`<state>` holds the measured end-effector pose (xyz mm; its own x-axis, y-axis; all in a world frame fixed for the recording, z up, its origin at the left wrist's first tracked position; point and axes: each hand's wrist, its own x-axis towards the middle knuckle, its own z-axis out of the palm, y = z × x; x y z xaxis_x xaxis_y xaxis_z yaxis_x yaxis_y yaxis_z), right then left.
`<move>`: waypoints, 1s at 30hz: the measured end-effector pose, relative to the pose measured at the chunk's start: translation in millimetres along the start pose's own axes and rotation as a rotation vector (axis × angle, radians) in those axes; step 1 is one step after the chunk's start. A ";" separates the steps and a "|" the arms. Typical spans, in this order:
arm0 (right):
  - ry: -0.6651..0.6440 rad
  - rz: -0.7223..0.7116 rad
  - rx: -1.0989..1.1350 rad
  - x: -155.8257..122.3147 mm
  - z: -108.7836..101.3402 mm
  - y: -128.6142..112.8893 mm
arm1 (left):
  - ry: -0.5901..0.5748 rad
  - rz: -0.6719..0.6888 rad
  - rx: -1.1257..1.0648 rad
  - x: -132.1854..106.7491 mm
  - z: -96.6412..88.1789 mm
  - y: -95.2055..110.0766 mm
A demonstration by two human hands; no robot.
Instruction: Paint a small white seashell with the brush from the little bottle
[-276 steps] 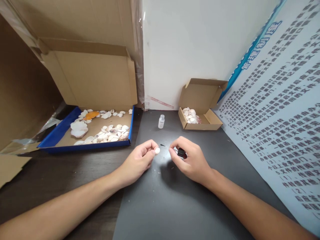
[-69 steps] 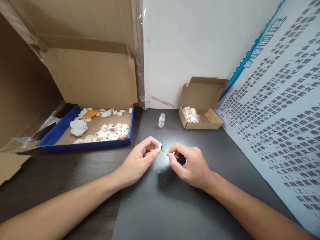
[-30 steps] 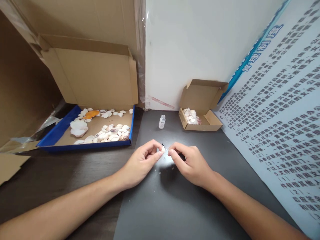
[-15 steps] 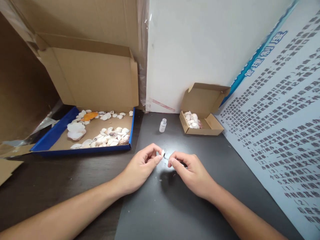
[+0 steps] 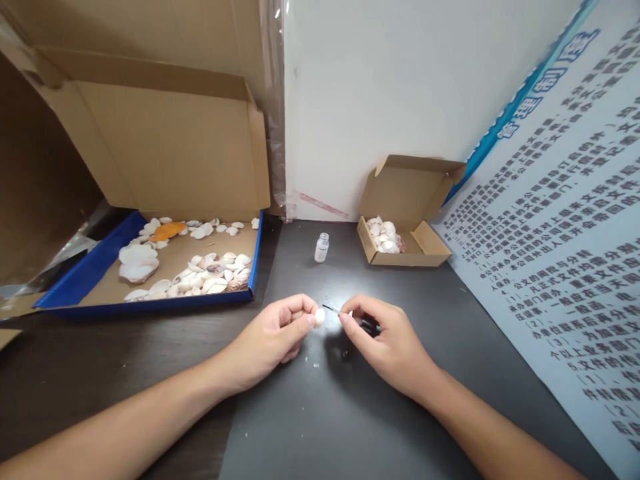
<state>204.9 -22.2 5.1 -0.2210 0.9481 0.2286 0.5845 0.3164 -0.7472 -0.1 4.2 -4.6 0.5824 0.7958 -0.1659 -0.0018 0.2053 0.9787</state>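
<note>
My left hand [image 5: 273,337] pinches a small white shell [image 5: 319,317] between thumb and fingertips, low over the dark mat [image 5: 350,413]. My right hand [image 5: 390,343] is closed on a thin brush with a black cap [image 5: 369,326]; its fine dark tip [image 5: 329,308] points left and sits just right of the shell. A small open glass bottle [image 5: 321,247] stands upright on the mat behind both hands.
A large blue-rimmed cardboard box [image 5: 150,303] at left holds several white shells and one orange shell [image 5: 163,231]. A small open cardboard box [image 5: 405,250] with shells sits at back right. A printed poster [image 5: 560,233] leans along the right side, a white wall [image 5: 375,100] behind.
The brush tip has drawn slightly away from the shell to the right. The shell has turned to show its rounded white face. The view shifted a little; the hands stayed in place.
</note>
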 end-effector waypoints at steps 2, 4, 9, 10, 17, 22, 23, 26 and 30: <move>0.032 -0.001 0.003 1.0 -1.2 0.8 | 0.001 -0.005 0.004 0.4 -0.2 0.0; 0.035 -0.028 0.048 0.5 -2.0 0.4 | -0.005 -0.015 -0.003 1.0 -0.5 -0.2; -0.054 -0.056 0.149 -3.0 0.0 -1.5 | -0.039 -0.026 -0.055 1.8 0.1 0.3; -0.061 -0.059 0.147 -3.2 0.6 -1.4 | -0.044 -0.023 -0.064 1.8 0.3 0.5; -0.030 -0.084 0.122 -1.8 0.9 0.4 | -0.060 -0.006 -0.070 1.2 -0.7 -1.4; -0.034 -0.096 0.154 -4.2 2.6 1.8 | -0.076 -0.032 -0.123 0.1 -0.8 -2.2; -0.030 -0.100 0.157 -4.4 2.9 2.0 | -0.084 -0.040 -0.138 -0.2 -0.7 -1.8; -0.022 -0.101 0.164 -4.3 3.3 2.2 | -0.098 -0.057 -0.153 -1.3 -0.3 -0.3; -0.004 -0.119 0.179 -3.8 3.9 3.0 | -0.114 -0.060 -0.129 -1.8 -0.2 0.9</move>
<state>204.5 -25.1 -0.5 -0.2834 0.9043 0.3192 0.4059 0.4146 -0.8145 -1.3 3.1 -3.4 0.6727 0.7121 -0.2013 -0.0647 0.3275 0.9426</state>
